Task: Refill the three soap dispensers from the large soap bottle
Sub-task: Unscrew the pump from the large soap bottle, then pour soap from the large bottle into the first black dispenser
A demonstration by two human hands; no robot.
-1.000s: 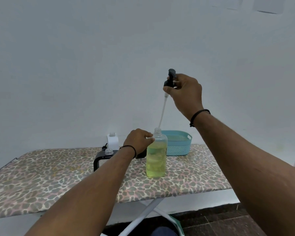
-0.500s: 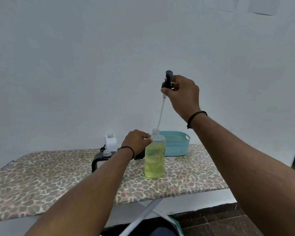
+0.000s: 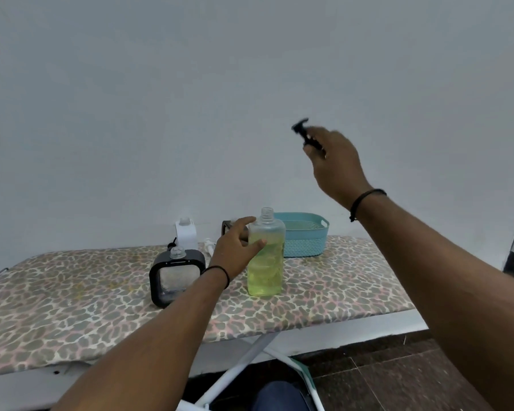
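Large soap bottle (image 3: 266,256) is standing upright mid-board with its neck open, yellow-green liquid reaching roughly three-quarters up. Black square dispenser (image 3: 177,277) is sitting just left of it, also uncapped, with a clear window that is looking nearly empty. White dispenser (image 3: 185,232) is standing at the back by the wall, contents not readable. A third dark-framed one (image 3: 226,226) is peeking out behind the left hand, mostly hidden. A white pump (image 3: 209,244) is lying on the board between the white dispenser and the hand. Teal basket (image 3: 304,238) is sitting just behind and right of the bottle; its inside is not visible.

Leopard-print ironing board (image 3: 72,298) is carrying everything. The items are clustering toward the back edge, leaving a wide bare strip along the near edge and at the left end.

Left hand (image 3: 235,250) is reaching in from the left, fingers loosely spread, thumb and fingertips touching the bottle's shoulder without wrapping it. Right hand (image 3: 336,161) is hanging high above the basket, fingers curling round a black pump head (image 3: 304,133); it is motion-blurred, so its tube probably sits behind the hand.
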